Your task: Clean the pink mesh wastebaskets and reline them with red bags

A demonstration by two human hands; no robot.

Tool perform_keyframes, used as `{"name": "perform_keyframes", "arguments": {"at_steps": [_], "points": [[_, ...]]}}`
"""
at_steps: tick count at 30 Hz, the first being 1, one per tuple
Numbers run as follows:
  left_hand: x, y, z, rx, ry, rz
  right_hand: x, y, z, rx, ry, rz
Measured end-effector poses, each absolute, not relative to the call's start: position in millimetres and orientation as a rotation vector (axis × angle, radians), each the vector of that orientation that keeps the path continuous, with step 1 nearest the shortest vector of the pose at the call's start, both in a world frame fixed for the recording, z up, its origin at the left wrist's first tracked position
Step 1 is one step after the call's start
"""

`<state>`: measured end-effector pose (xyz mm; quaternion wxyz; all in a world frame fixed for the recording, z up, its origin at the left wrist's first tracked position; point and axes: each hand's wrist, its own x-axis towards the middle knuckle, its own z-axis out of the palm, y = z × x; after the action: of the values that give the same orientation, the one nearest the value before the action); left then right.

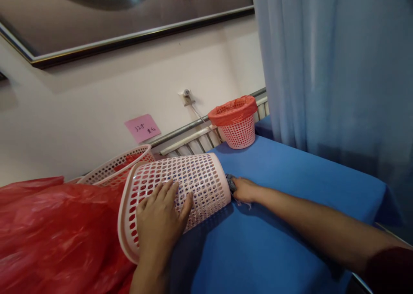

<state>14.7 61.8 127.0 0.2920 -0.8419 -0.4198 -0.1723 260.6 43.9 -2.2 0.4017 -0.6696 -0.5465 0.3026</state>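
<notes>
Holding a pink basket on its side

Fingers of the left hand are spread out a little, with the thumb set apart, and they are laid flat on the side of the pink basket. By the fingers of the right hand, a dark grey cloth is pinched and held against the narrow end of the basket. Some loose bits of the cloth can be seen hanging under the hand.

The basket is tipped over above the blue table, with its wide rim turned to the left. Whether its lower side is touching the table cannot be told.

Next to the wide rim, a big heap of red plastic is seen. Behind it, another basket is partly hidden. At the back of the table, a small basket is stood upright, lined with a red bag. On the wall, a pink note is stuck below a framed picture. On the right, a blue curtain is hung.
</notes>
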Motion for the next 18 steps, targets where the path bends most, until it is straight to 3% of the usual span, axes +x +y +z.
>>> {"name": "perform_keyframes", "arguments": {"at_steps": [6,11,15,18], "points": [[-5,45,147,-2.22,-1.113,-0.736,255,-8,2,-1.666,-1.233,0.48],[-37,44,160,-2.108,-1.554,-0.994,235,-30,16,-1.264,-1.44,0.023],[-40,42,127,-2.205,-1.787,-1.29,225,-14,12,-1.422,-1.555,0.019],[-18,25,79,-2.46,-1.537,-1.46,234,14,9,-1.607,-1.243,0.16]]}}
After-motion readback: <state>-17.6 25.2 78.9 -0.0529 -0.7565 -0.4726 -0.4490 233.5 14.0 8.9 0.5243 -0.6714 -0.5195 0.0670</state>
